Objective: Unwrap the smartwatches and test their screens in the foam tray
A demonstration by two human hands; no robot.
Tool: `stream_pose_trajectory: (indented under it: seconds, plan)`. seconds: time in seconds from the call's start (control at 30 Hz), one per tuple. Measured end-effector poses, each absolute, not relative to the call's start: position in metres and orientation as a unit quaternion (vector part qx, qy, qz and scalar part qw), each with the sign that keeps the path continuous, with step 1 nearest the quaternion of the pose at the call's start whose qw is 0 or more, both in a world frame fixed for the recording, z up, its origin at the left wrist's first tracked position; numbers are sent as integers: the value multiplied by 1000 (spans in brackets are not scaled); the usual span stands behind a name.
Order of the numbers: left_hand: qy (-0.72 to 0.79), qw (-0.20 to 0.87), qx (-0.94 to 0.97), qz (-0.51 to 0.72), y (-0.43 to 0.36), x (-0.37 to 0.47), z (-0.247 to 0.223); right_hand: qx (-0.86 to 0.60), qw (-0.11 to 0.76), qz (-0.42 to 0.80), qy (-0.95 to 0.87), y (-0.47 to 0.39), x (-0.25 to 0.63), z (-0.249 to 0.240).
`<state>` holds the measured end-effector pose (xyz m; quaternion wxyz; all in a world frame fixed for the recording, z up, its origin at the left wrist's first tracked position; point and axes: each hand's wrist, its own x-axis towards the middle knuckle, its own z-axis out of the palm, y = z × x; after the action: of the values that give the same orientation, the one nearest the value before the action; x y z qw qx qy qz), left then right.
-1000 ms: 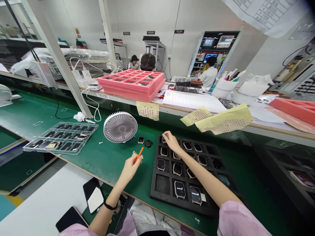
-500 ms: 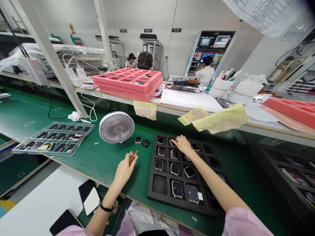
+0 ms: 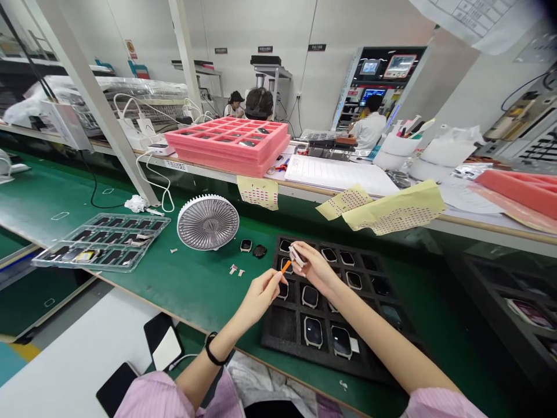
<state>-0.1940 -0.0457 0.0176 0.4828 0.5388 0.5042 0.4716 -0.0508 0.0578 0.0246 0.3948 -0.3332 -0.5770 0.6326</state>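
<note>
My left hand (image 3: 260, 295) is closed on a thin orange stick-like tool (image 3: 286, 266), pointing up and right. Its tip is close to a watch case (image 3: 297, 256) that my right hand (image 3: 317, 268) pinches on edge above the tray; whether they touch I cannot tell. Below lies a black foam tray (image 3: 282, 326) with square pockets, many holding smartwatch bodies such as this watch (image 3: 313, 331). Left of the tray, a small watch (image 3: 246, 245) and a dark round-cornered part (image 3: 260, 251) lie on the green mat, with small pale scraps (image 3: 234, 269) nearer me.
A white desk fan (image 3: 208, 223) stands at the mat's back. Left of it sits a clear plastic tray (image 3: 104, 264) of black parts. Pink foam trays (image 3: 226, 154) rest on the shelf, from which yellow sticker sheets (image 3: 394, 209) hang. Another black tray (image 3: 496, 284) is at right.
My right hand has lifted a watch case out of the tray's back row and turned it on edge. My left hand has moved right with the orange tool, leaving pale scraps on the mat.
</note>
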Motion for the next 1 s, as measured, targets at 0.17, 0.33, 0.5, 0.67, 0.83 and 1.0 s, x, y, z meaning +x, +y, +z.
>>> stream_pose_trajectory:
  seconds: [0.17, 0.33, 0.5, 0.67, 0.83, 1.0]
  plan:
    - [500, 500, 521, 478, -45, -185, 20, -259, 405, 759, -439, 37, -61, 38]
    - [495, 510, 510, 485, -47, -188, 21, -267, 397, 754, -451, 34, -64, 40]
    - [457, 561, 486, 490, -48, -191, 24, -221, 359, 809, -410, 28, -70, 43]
    - [417, 558, 484, 529, -52, -187, 23, -190, 330, 853, -357, 19, -75, 50]
    - [424, 573, 453, 536, -52, -188, 20, -205, 330, 847, -364, 23, -75, 47]
    - [466, 552, 423, 547, -45, -188, 18, -262, 377, 783, -419, 20, -77, 33]
